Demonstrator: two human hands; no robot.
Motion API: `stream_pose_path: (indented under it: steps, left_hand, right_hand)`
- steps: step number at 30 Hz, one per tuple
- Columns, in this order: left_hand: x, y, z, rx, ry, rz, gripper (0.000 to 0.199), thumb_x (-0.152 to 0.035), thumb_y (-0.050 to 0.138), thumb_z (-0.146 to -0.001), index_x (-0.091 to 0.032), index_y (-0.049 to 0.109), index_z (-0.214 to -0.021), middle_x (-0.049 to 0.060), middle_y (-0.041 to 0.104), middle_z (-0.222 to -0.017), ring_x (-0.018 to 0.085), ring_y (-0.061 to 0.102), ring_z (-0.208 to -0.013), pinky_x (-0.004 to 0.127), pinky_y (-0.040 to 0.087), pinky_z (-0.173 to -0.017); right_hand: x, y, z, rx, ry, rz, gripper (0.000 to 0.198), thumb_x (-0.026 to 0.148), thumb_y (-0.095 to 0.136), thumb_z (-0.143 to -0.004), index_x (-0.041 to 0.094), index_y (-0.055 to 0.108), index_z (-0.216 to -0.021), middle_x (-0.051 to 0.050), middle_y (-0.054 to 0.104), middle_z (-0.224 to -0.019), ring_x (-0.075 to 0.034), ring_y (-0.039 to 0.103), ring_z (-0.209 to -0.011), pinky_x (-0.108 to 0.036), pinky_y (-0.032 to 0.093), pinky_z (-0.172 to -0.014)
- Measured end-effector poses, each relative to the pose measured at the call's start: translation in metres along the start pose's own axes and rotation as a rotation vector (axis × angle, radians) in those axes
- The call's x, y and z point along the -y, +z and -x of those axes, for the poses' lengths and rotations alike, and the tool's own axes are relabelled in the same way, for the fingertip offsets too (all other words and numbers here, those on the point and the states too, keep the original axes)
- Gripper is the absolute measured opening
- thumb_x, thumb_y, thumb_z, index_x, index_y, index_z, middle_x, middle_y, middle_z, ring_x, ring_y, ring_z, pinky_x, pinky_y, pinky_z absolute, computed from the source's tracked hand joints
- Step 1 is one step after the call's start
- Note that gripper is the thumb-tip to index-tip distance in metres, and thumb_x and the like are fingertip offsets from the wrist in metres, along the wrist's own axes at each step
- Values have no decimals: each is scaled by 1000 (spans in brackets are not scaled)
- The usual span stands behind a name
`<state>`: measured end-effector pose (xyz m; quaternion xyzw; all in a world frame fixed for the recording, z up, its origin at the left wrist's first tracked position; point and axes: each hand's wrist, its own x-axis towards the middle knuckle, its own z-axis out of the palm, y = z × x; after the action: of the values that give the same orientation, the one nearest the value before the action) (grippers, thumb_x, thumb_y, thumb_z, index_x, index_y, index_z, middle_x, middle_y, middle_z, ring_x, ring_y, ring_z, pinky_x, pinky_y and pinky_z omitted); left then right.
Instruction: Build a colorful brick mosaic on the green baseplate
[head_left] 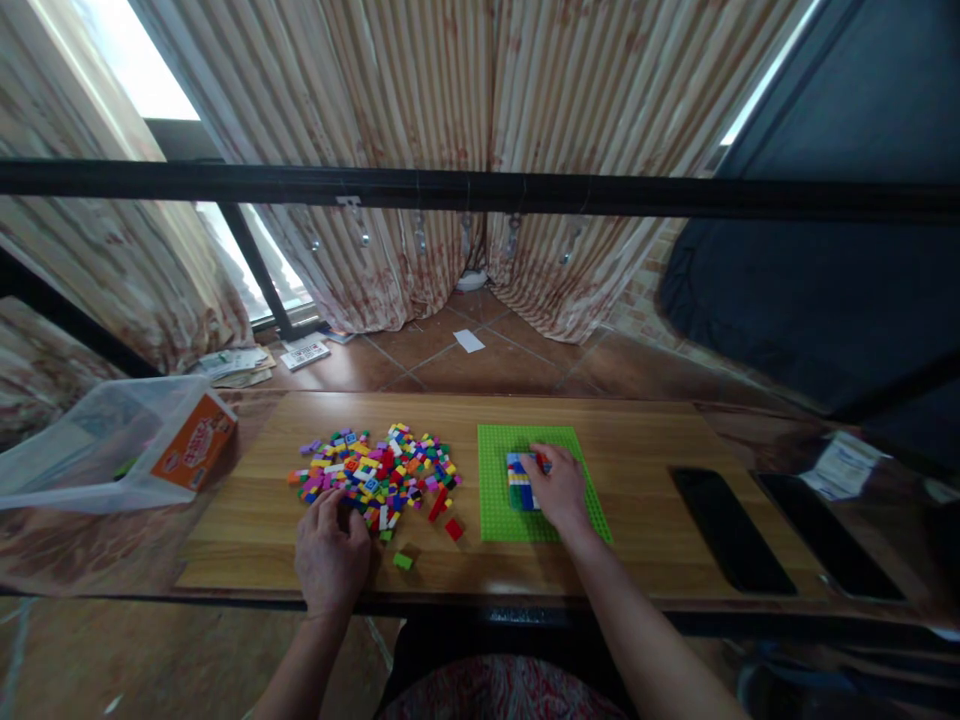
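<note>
On a green baseplate (497, 520) stands a small block of joined bricks (517, 480), with blue, white, yellow and green rows. My right hand (562, 485) reaches over the right side of this block, its fingers closed in a pinch at a small red brick (543, 463). Part of the block is hidden under that hand. My left hand (330, 545) rests at the near left edge of a pile of loose coloured bricks (382, 470). Its fingers are bent down to the bricks, the thumb apart from them, and nothing shows in its grasp.
Red bricks (454, 529) and a light green brick (403, 562) lie between pile and baseplate. A clear plastic bin (97, 430) with an orange label sits at the left. Two dark phone-like slabs (731, 530) lie at the right. A black bar (480, 190) crosses beyond the wooden board (637, 560).
</note>
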<state>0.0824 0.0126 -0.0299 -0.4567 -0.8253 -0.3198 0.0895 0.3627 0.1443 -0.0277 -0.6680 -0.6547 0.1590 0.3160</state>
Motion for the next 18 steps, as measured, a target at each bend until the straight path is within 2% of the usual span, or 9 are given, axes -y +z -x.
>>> stream_pose_path:
  steps: [7,14,18]
  left_hand:
    - [1,0,1,19,-15,24,30,-24,50,-83,-17,60,-110,11,61,-117,27,54,-112,40,43,-99]
    - [-1,-2,1,34,-9,48,32,-21,49,-82,-15,60,-111,13,60,-117,27,53,-113,42,42,-100]
    - [1,-1,1,32,-7,39,32,-22,48,-83,-15,59,-112,13,59,-117,28,52,-115,42,42,-100]
  right_hand:
    - [-9,4,-2,-2,-57,-39,33,47,55,-82,24,71,-100,-8,64,-105,-24,56,-99,-40,40,-91]
    - [-5,-1,-4,38,-57,-7,28,45,56,-82,27,73,-94,-6,64,-100,-22,56,-96,-37,41,-89]
    - [-8,-5,-8,54,-83,-21,33,48,52,-84,25,73,-96,-6,67,-99,-22,59,-93,-34,43,-84]
